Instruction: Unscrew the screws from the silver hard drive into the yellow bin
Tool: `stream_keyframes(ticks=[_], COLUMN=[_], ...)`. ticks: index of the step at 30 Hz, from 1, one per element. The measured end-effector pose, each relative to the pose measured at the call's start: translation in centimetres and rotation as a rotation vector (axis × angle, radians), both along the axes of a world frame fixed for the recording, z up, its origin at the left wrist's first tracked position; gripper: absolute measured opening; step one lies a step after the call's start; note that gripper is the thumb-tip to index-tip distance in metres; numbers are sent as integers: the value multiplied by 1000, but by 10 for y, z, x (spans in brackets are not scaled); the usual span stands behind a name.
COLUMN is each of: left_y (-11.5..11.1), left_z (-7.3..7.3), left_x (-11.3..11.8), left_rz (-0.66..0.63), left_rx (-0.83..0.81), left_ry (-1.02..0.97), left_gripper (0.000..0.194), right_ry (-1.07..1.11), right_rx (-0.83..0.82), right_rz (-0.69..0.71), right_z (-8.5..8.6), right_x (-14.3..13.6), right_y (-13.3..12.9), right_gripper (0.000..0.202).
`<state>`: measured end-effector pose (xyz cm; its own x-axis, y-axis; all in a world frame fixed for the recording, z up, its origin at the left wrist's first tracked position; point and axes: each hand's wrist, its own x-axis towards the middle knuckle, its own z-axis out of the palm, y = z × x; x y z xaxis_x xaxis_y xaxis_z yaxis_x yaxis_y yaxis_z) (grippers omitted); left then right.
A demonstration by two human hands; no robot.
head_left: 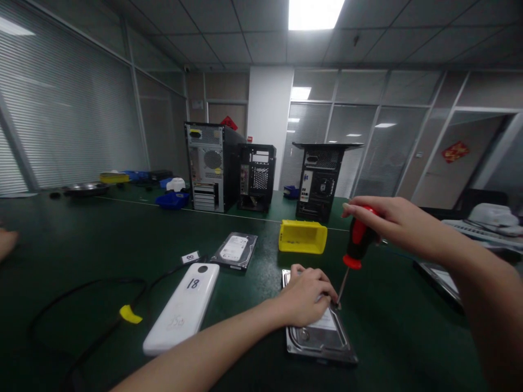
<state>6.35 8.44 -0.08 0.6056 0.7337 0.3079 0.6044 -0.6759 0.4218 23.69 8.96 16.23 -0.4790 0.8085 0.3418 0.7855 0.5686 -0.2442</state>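
Observation:
A silver hard drive (pixel 318 348) lies on the green table in front of me. My left hand (pixel 306 296) rests over its upper part with fingers curled, holding it and covering much of its label. My right hand (pixel 379 218) is wrapped round the handle of a red and black screwdriver (pixel 354 245). The screwdriver stands nearly upright, slightly tilted, its tip at the drive's right edge beside my left fingertips. The screw head under the tip is too small to make out.
A yellow bin (pixel 303 238) stands beyond the drive. Left of it lie another hard drive (pixel 235 249) and a white power bank (pixel 183 310) near a black cable (pixel 87 283). Computer cases (pixel 206 169) stand behind. Another drive (pixel 441 277) lies right. Another person's hand (pixel 7 242) shows far left.

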Motion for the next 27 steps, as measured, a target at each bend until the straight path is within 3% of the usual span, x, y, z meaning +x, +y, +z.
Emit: stream_keyframes(ticks=[27], left_y=[1], left_z=[-1], left_x=[0], left_rz=[-1], left_rx=[19], left_ry=[25], left_gripper=[23], right_ry=[14], right_rx=[-32], right_rz=[19], right_z=[0], right_x=[-1], right_y=[-1], right_gripper=[40])
